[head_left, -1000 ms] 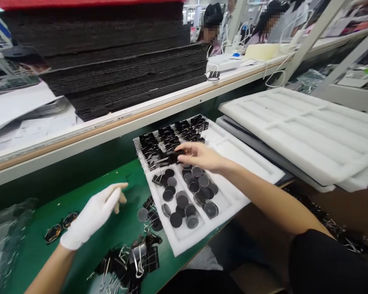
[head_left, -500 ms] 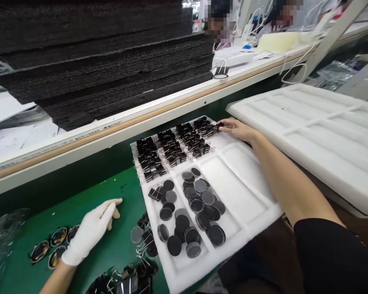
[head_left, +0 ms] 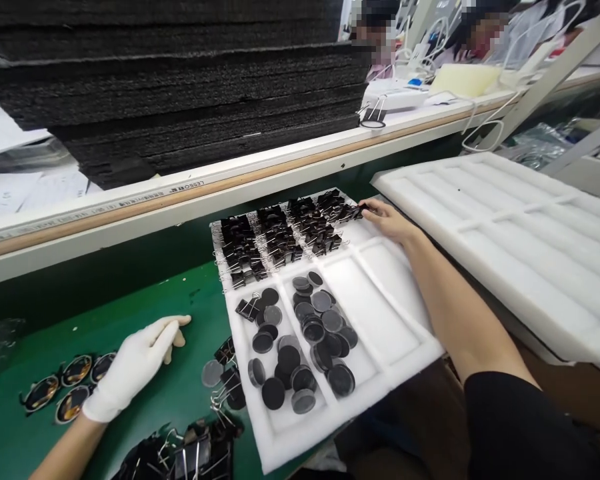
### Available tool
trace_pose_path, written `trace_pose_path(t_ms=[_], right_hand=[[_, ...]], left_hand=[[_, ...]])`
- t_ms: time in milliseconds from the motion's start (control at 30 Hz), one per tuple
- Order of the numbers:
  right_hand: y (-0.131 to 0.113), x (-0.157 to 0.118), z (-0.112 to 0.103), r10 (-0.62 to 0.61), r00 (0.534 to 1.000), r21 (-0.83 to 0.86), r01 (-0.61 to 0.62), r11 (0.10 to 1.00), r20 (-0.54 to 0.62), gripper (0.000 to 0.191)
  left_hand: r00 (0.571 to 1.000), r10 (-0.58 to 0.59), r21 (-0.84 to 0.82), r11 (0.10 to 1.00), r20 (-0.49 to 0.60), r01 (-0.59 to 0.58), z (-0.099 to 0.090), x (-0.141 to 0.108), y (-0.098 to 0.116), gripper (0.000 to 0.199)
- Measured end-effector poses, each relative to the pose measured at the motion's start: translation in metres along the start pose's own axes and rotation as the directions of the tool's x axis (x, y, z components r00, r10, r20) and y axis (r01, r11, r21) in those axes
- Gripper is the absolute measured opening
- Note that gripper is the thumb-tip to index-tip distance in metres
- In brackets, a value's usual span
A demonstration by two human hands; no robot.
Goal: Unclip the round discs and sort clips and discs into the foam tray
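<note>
- Presently, your bare right hand [head_left: 387,219] has fingers clamped on a black binder clip [head_left: 363,207], at the far edge of the white foam tray [head_left: 380,313].
- Your white-gloved left hand [head_left: 135,367], fingers loosely extended, is over the green bench [head_left: 150,300].

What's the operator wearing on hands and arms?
Left hand: plain white glove, close-fitting, ending at the wrist; left forearm bare where visible. Right hand: ungloved; right forearm bare, with a black sleeve ending near the elbow. No markings visible.
</note>
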State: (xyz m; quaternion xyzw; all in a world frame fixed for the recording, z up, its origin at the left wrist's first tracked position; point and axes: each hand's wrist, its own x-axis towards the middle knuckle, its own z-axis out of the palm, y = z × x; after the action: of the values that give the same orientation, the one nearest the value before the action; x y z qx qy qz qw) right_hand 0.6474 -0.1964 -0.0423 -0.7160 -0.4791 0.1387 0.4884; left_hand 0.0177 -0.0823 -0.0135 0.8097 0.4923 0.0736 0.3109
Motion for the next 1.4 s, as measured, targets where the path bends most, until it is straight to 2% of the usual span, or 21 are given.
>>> trace_pose_path(t_ms=[167,300,467,533,633,700,767,833,867,900,933,967,1000,1033,1067,1133,1200,1233,1267,1333,1400], right_hand=[[-0.005,-0.002,-0.002,0.026,0.999,-0.041,-0.024,0.999,0.043,0.053],[-0.004,-0.002,0.001,-0.011,0.999,-0.145,0.017,0.989,0.039,0.046],[0.002,-0.007,0.006,-0.048,0.995,-0.192,0.029,0.981,-0.090,0.048],[-0.001,-0.011,0.006,-0.040,0.984,-0.179,0.009,0.984,-0.171,0.049],[-0.023,-0.021,0.004,-0.141,0.953,-0.248,0.073,0.966,-0.267,0.037],[-0.054,-0.031,0.005,-0.287,0.917,-0.327,0.191,0.926,-0.277,0.026],[-0.094,-0.046,0.013,-0.432,0.863,-0.335,0.338,0.879,-0.262,0.018],[-0.135,-0.067,0.030,-0.508,0.854,-0.245,0.473,0.846,-0.107,0.015],[-0.153,-0.080,0.042,-0.514,0.852,-0.190,0.523,0.831,0.096,0.015],[-0.168,-0.094,0.056,-0.496,0.806,-0.142,0.559,0.817,0.322,0.016],[-0.179,-0.108,0.071,-0.438,0.733,-0.111,0.566,0.817,0.521,0.020],[-0.186,-0.121,0.087,-0.369,0.649,-0.105,0.571,0.814,0.666,0.022],[-0.189,-0.134,0.103,-0.321,0.593,-0.115,0.580,0.807,0.739,0.025],[-0.189,-0.146,0.118,-0.282,0.565,-0.135,0.586,0.799,0.776,0.028],[-0.187,-0.156,0.131,-0.264,0.562,-0.156,0.590,0.792,0.784,0.030],[-0.180,-0.168,0.150,-0.256,0.579,-0.172,0.581,0.796,0.774,0.031],[-0.176,-0.171,0.158,-0.240,0.598,-0.168,0.545,0.821,0.765,0.027],[-0.176,-0.170,0.157,-0.224,0.602,-0.164,0.521,0.838,0.767,0.025],[-0.178,-0.168,0.155,-0.205,0.606,-0.162,0.495,0.854,0.768,0.023],[-0.187,-0.162,0.148,-0.182,0.609,-0.156,0.459,0.875,0.772,0.024],[-0.196,-0.159,0.142,-0.170,0.600,-0.152,0.449,0.881,0.782,0.028]], left_hand=[[1.000,0.016,-0.018,1.000,-0.013,-0.016,0.000,-0.002,0.001,0.058],[1.000,0.012,-0.024,1.000,-0.003,-0.012,0.002,0.000,0.001,0.062],[1.000,-0.007,-0.051,0.999,-0.005,0.006,0.003,-0.002,0.003,0.064],[0.998,-0.006,-0.031,1.000,-0.069,0.003,-0.004,-0.010,0.004,0.060],[0.950,0.050,0.069,0.997,-0.308,-0.030,-0.023,-0.025,-0.006,0.053],[0.880,0.134,0.185,0.981,-0.455,-0.054,-0.039,-0.034,-0.023,0.050],[0.847,0.220,0.333,0.941,-0.484,-0.054,-0.053,-0.046,-0.046,0.049],[0.860,0.259,0.430,0.901,-0.439,-0.052,-0.059,-0.066,-0.069,0.049],[0.872,0.263,0.442,0.895,-0.414,-0.060,-0.058,-0.081,-0.076,0.049],[0.884,0.265,0.433,0.898,-0.384,-0.081,-0.054,-0.098,-0.079,0.050],[0.898,0.275,0.411,0.904,-0.343,-0.119,-0.048,-0.116,-0.078,0.052],[0.915,0.297,0.380,0.907,-0.275,-0.180,-0.040,-0.135,-0.072,0.055],[0.930,0.320,0.337,0.908,-0.180,-0.247,-0.031,-0.151,-0.064,0.060],[0.932,0.357,0.282,0.902,-0.059,-0.328,-0.022,-0.163,-0.055,0.067],[0.919,0.394,0.226,0.893,0.028,-0.389,-0.015,-0.171,-0.047,0.071],[0.899,0.436,0.199,0.878,0.040,-0.434,-0.009,-0.172,-0.039,0.073],[0.935,0.336,0.303,0.908,-0.117,-0.289,-0.016,-0.158,-0.046,0.063],[0.938,0.243,0.361,0.921,-0.247,-0.144,-0.022,-0.148,-0.054,0.057],[0.915,0.160,0.392,0.920,-0.370,-0.003,-0.028,-0.138,-0.064,0.054],[0.912,0.046,0.461,0.872,-0.407,0.162,-0.037,-0.121,-0.082,0.061],[0.927,-0.019,0.526,0.819,-0.375,0.229,-0.039,-0.111,-0.093,0.070]])
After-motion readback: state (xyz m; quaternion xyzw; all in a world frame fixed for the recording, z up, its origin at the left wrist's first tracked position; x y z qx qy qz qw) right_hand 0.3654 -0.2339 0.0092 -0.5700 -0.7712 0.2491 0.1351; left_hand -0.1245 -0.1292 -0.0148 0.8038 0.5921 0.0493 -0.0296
